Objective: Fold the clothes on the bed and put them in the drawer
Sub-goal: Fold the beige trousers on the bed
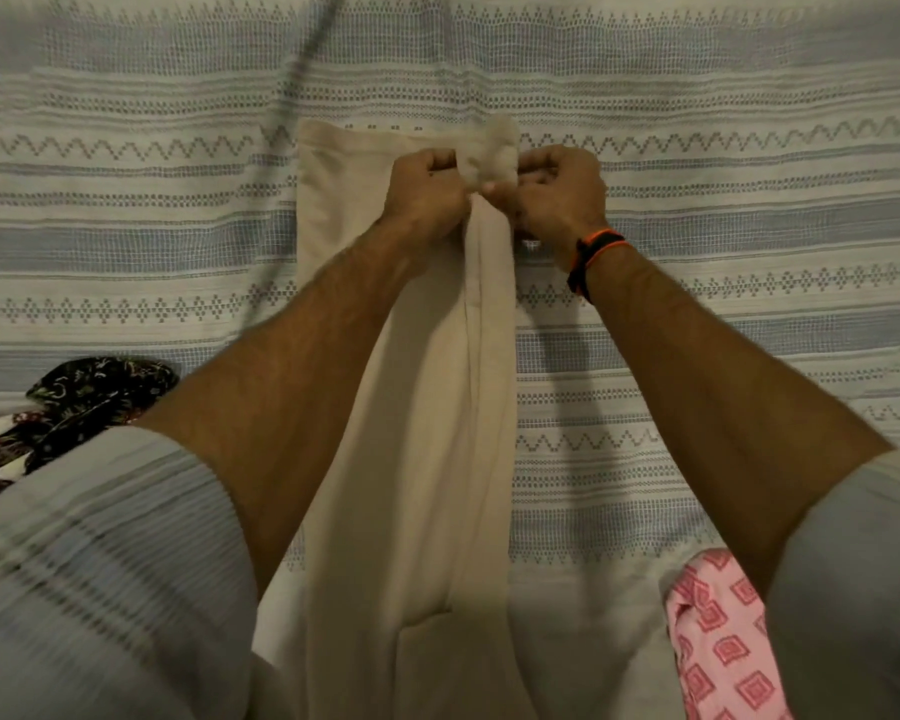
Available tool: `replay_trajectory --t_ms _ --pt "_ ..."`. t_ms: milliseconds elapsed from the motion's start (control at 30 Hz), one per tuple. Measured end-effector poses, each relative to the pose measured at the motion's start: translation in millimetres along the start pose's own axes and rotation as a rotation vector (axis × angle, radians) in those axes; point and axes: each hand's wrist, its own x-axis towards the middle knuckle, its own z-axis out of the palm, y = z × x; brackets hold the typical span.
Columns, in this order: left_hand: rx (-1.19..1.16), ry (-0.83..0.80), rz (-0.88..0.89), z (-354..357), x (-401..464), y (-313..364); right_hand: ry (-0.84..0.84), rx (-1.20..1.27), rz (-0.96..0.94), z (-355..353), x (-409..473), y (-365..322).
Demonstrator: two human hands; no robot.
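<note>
Pale-sleeved arms reach out — left hand (427, 192) & right hand (557, 197) both pinch bunched end of cream garment (417, 459); pink print cloth (718, 641) nr right elbow.

A cream garment (411, 459) is lying lengthwise on the bed (697, 210), running from the near edge toward the far side. Its far part is lying flat, and a bunched end is being held above it. A raised lengthwise crease is running down its middle. A dark floral garment (81, 402) is lying crumpled near the left edge. A pink garment (718, 636) with a square pattern is lying at the near right.
</note>
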Motion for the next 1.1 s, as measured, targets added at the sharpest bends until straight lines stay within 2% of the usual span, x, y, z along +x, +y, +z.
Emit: replay_trajectory --t_ms 133,233,300,367,433,467,567,667,833,1100 --pt "-0.132 0.016 0.047 -9 2 -4 0.066 0.03 -0.145 0 4 -3" --pt "-0.039 0.092 0.124 -11 2 -15 0.105 -0.112 -0.233 9 0 7" --pt "0.169 0.213 0.291 -7 -7 -18 0.182 -0.179 -0.346 11 -5 15" --pt "0.301 0.312 0.509 -2 -21 -24 0.278 -0.187 -0.548 12 -13 21" --pt "0.364 0.323 0.674 1 -33 -38 0.308 -0.281 -0.726 12 -18 31" --pt "0.404 0.284 0.709 1 -37 -48 0.26 -0.371 -0.773 13 -17 37" --pt "0.685 0.102 0.644 -1 -35 -77 -0.058 -0.661 -0.758 17 -14 52" --pt "0.849 0.021 0.569 -4 -29 -75 -0.207 -0.771 -0.683 12 -12 44" --pt "0.812 -0.034 0.497 -12 -44 -38 -0.295 -0.759 -0.622 -2 -24 27" --pt "0.849 0.015 0.316 -43 -94 -40 -0.265 -0.553 -0.404 -19 -95 21"
